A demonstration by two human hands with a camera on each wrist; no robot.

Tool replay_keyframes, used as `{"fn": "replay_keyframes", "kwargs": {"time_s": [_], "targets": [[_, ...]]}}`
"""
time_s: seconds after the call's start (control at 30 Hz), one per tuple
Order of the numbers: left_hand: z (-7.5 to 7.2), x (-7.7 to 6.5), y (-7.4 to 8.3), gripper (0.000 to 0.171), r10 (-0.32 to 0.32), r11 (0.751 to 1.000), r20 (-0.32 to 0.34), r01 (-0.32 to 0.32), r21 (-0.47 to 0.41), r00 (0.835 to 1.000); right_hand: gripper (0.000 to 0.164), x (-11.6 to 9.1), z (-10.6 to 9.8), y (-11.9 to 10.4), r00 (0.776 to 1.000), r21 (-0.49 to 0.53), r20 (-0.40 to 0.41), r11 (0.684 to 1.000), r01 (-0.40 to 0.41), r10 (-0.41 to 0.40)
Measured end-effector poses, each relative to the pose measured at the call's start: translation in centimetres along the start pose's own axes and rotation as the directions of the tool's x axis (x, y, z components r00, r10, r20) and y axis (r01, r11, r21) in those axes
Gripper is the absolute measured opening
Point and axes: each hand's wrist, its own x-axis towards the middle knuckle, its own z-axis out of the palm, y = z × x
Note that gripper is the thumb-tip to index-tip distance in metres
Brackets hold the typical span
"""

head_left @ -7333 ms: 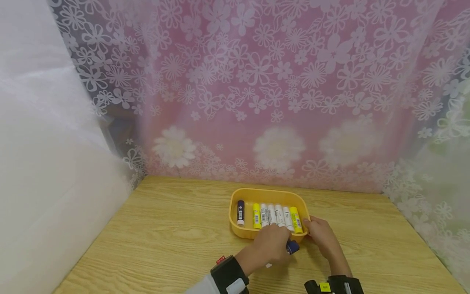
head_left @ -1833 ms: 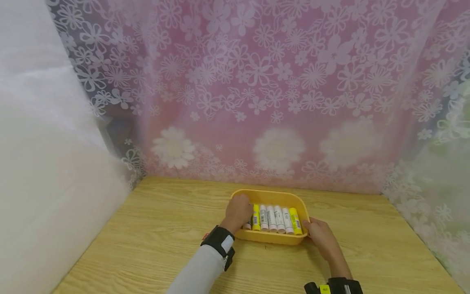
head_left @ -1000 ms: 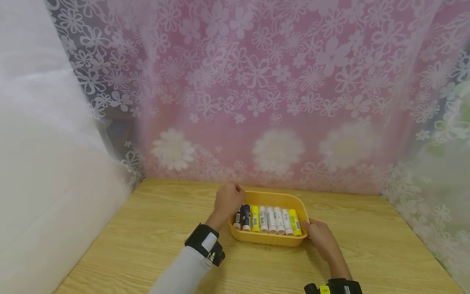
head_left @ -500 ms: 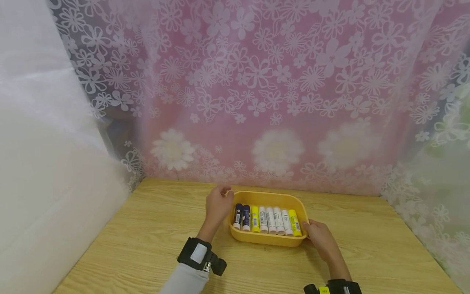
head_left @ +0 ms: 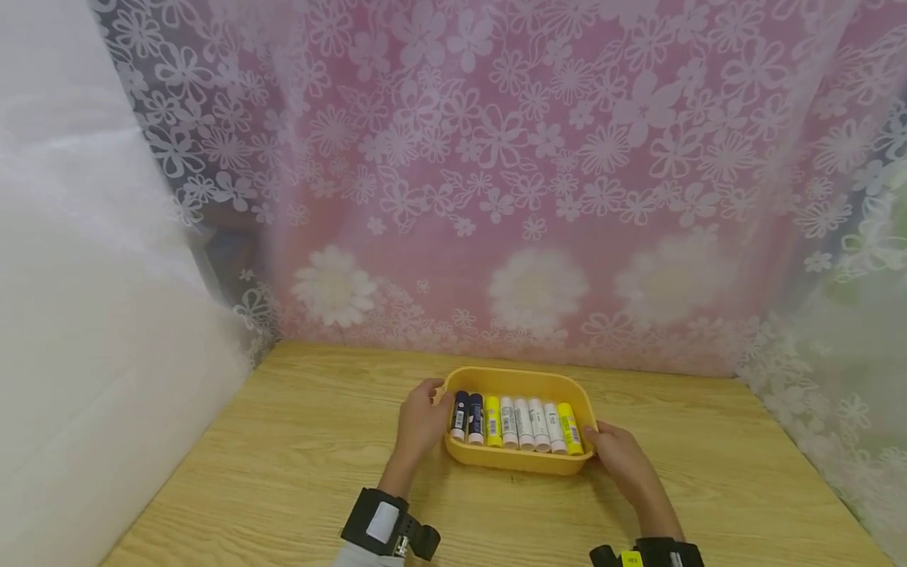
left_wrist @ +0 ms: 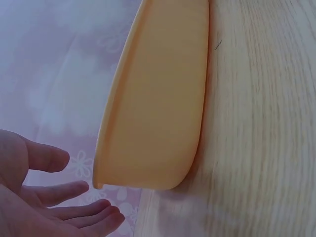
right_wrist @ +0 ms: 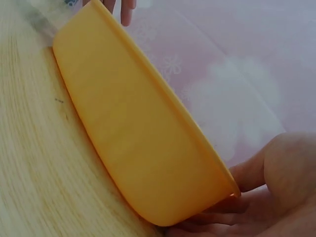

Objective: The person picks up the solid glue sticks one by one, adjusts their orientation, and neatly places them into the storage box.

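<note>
An orange-yellow plastic basket (head_left: 513, 460) stands on the table, holding a side-by-side row of glue sticks. Two navy ones (head_left: 475, 419) lie at the left end, then a yellow one (head_left: 493, 422), several white ones (head_left: 524, 425) and another yellow one (head_left: 570, 430) at the right. My left hand (head_left: 420, 421) is by the basket's left end, holding nothing; in the left wrist view its fingers (left_wrist: 64, 192) are extended just off the rim. My right hand (head_left: 625, 465) holds the basket's right end, thumb at the rim and fingers against the outer wall in the right wrist view.
The wood-grain table (head_left: 298, 457) extends around the basket. Behind it hangs a pink flowered curtain (head_left: 439, 299), with a white sheet (head_left: 106, 315) on the left and a translucent flowered sheet (head_left: 836, 378) on the right.
A navy glue stick that my left hand held in front of the basket now lies in the row beside the other navy one. My left hand has withdrawn leftward; the right stays put.
</note>
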Motion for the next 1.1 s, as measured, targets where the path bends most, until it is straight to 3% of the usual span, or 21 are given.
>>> {"fn": "replay_keyframes", "kwargs": {"time_s": [0.2, 0.43, 0.87, 1.1], "targets": [[0.5, -0.4, 0.0, 0.039, -0.038, 0.999, 0.003, 0.038, -0.038, 0.999, 0.055, -0.1, 0.4, -0.2, 0.999, 0.014, -0.015, 0.999, 0.037, -0.037], [0.8, -0.9, -0.8, 0.043, -0.019, 0.997, -0.053, 0.015, -0.073, 0.998, 0.053, 0.1, 0.8, -0.5, 0.999, 0.003, -0.029, 1.000, 0.030, -0.030], [1.7, -1.0, -1.5, 0.041, 0.027, 0.998, -0.083, -0.031, -0.053, 0.996, 0.050, 0.1, 0.3, -0.4, 0.998, -0.070, -0.053, 0.997, 0.039, -0.043], [1.6, -0.5, -0.8, 0.042, 0.035, 0.999, -0.069, -0.033, 0.027, 0.997, 0.058, 0.0, -0.4, -1.0, 1.000, -0.162, -0.014, 0.987, 0.019, -0.021]]}}
